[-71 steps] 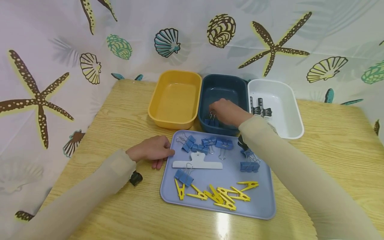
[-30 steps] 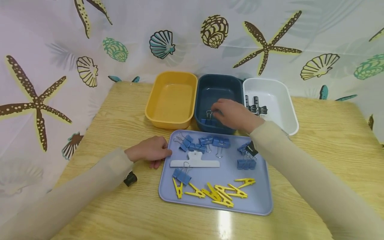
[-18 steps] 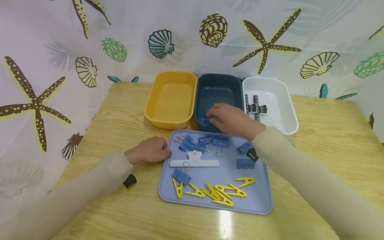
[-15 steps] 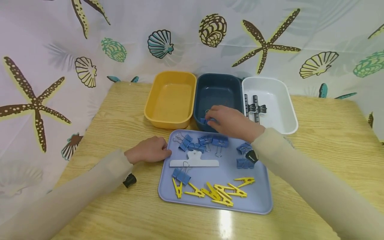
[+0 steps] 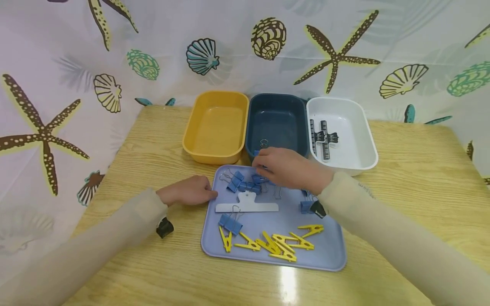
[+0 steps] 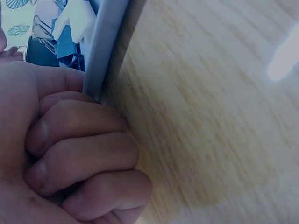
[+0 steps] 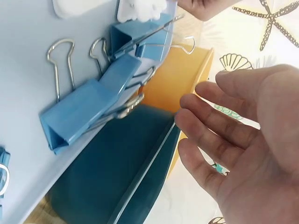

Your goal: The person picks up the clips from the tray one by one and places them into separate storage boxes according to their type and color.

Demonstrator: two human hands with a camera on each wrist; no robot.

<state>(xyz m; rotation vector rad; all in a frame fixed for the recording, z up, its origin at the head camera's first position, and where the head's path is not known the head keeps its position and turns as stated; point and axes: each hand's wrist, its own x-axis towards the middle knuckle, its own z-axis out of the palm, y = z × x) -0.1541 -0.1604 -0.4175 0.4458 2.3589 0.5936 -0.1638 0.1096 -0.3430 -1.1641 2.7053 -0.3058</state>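
My left hand [image 5: 191, 190] grips the left rim of the light blue tray [image 5: 289, 214]; in the left wrist view its thumb lies over the rim and the other fingers curl beside it. Held in the air at the tray's far edge, my right hand [image 5: 291, 171] is empty, its fingers loosely bent in the right wrist view. Below it lie blue binder clips [image 7: 77, 112], partly hidden from the head view. A binder clip [image 5: 264, 144] shows in the dark blue bin [image 5: 278, 98]. Left on the tray are more blue binder clips [image 5: 231, 224] and a wide white clip [image 5: 246, 205].
Several yellow clothespins [image 5: 284, 250] lie along the tray's near side. Behind the tray, a yellow bin [image 5: 216, 159] stands left of the dark blue one. To its right, a white bin [image 5: 360, 140] holds black clips with piano-key strips [image 5: 325, 140]. Patterned cloth hangs behind.
My right hand has come out of the dark blue bin toward me, to over the tray's far edge. My left hand has stayed at the tray's rim.
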